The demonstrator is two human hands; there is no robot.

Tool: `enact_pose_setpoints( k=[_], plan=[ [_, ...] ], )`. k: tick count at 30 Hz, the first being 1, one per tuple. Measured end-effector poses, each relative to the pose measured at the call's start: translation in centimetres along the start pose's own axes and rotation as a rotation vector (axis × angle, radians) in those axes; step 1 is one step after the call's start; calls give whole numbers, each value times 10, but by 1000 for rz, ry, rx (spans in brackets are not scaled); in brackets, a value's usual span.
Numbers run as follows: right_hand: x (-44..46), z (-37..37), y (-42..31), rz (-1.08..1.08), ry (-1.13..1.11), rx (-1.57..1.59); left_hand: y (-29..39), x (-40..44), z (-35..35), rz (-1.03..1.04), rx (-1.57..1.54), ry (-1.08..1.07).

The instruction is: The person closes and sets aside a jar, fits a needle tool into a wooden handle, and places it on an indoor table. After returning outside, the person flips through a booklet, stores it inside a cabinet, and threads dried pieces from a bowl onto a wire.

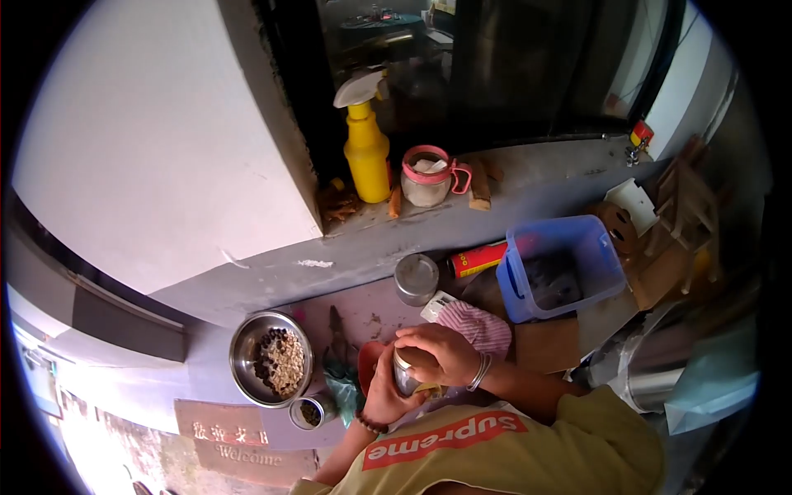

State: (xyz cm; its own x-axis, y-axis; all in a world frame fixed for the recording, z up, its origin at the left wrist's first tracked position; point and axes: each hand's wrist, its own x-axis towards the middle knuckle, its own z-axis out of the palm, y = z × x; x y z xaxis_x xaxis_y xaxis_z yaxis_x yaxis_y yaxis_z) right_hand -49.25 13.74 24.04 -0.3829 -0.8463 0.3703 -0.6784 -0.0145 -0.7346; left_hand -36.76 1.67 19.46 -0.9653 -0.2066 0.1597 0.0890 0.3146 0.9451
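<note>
My left hand [388, 396], with a beaded bracelet on its wrist, is wrapped round the side of a glass jar [404, 378]. Over the jar's top, my right hand [445, 351] grips what looks like its lid, mostly hidden by the fingers. Bangles circle the right wrist. Close by on the left are part of a red dish [369, 363] and a teal plastic bag [344, 389]. A pink striped cloth [487, 332] lies just beyond my right hand. Further left stand a steel bowl [238, 371] of pale flakes and dark pieces, and a small open jar [327, 407] with dark contents.
A metal-topped jar [417, 277], a red canister [478, 259] and a blue plastic bin [520, 280] line the wall. On the ledge above are a yellow spray bottle [367, 161] and a pink-handled jar [426, 191]. A welcome mat [247, 454] lies lower left.
</note>
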Motion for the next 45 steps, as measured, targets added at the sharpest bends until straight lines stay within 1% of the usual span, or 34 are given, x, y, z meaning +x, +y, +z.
enact_pose_setpoints(
  k=[3,5,9,12,14,15,16,18,19,20,21,22,23,24,26,28,29,30,31,32,33,34,35,36,37,38,39,41,42,43,44,45],
  plan=[
    [9,13,-6,14,14,-80,-11,0,-8,5,-32,-12],
    [17,18,-12,34,60,-210,-9,4,-11,103,208,94],
    [29,25,-22,80,98,-291,-6,12,-21,236,389,219],
    [33,31,-20,90,95,-255,-5,14,-25,248,433,291],
    [33,32,-10,66,86,-147,0,13,-33,137,305,227],
    [34,31,-6,95,46,-19,1,12,-36,120,256,216],
    [35,28,-4,109,-2,49,4,9,-37,46,216,194],
    [37,15,-4,43,-131,81,3,2,-32,-85,-16,139],
    [37,9,-1,-5,-208,65,3,0,-30,-95,-11,145],
    [37,3,2,-7,-213,72,3,-1,-30,-166,-226,68],
    [37,-2,5,-77,-287,131,4,-2,-28,-232,-442,-9],
    [37,-5,6,-148,-361,189,2,-3,-25,-234,-442,-2],
    [36,-7,6,-143,-360,273,-1,-5,-22,-265,-614,-54],
    [34,-9,7,-151,-363,274,-2,-6,-20,-291,-785,-109],
    [33,-13,13,-76,-425,247,6,-4,-13,-329,-881,-94],
    [33,-19,11,10,-457,348,11,-2,-4,-324,-840,-35],
    [31,-22,11,42,-463,349,12,0,-1,-324,-762,-34],
    [29,-25,12,77,-466,352,8,1,6,-328,-772,-31],
    [28,-27,11,35,-421,306,14,5,10,-216,-341,57],
    [24,-21,14,1,-349,57,21,8,16,-100,85,145],
    [21,-15,18,19,-283,-51,15,13,30,-100,474,245],
    [13,-7,24,45,-219,-152,5,9,39,-91,476,230],
    [8,-1,38,43,-192,-94,-8,11,45,-64,434,264],
    [5,-2,36,68,-167,-100,-14,18,47,-30,392,303],
    [3,-1,36,14,-81,-115,-5,19,44,-55,399,272],
    [1,0,37,-32,2,-126,-3,22,43,-26,389,278],
    [-1,-1,38,18,-27,-111,-3,23,45,-19,397,273],
    [-2,-8,41,-1,-40,-128,-4,25,45,-5,415,262],
    [-1,-13,42,-25,-64,-149,-6,25,44,-49,309,248],
    [2,-22,42,-34,-157,-97,-6,25,43,-94,203,233],
    [3,-31,42,-36,-147,-96,-7,24,40,-90,210,227],
    [4,-39,42,-75,-219,-69,-4,25,35,-137,-40,129]
  ],
)
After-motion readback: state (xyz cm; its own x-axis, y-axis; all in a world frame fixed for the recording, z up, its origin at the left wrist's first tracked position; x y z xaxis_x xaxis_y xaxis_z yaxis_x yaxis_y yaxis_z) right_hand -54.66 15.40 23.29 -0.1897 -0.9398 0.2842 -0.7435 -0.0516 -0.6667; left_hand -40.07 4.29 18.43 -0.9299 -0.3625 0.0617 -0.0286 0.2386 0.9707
